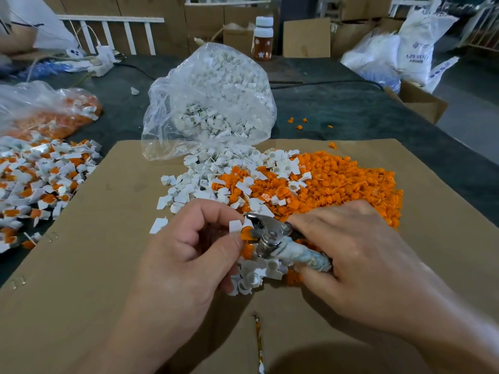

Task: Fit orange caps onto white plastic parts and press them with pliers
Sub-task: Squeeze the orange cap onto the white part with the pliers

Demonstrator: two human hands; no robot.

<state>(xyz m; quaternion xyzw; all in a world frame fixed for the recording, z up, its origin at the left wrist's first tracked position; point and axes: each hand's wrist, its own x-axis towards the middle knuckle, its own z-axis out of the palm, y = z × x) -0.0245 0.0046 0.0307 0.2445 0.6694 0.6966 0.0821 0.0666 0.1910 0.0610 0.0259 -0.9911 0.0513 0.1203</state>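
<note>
My left hand pinches a white plastic part with an orange cap on it, held low in the middle of the view. My right hand grips the wrapped handles of metal pliers, whose jaws close around the orange cap. Beyond the hands lies a heap of loose orange caps mixed with white parts on a cardboard sheet. A few more white parts lie under the hands.
An open clear bag of white parts stands behind the heap. At the left lie a pile of assembled white-and-orange pieces and a bag of more such pieces. Cardboard boxes, white sacks and a bottle stand at the back.
</note>
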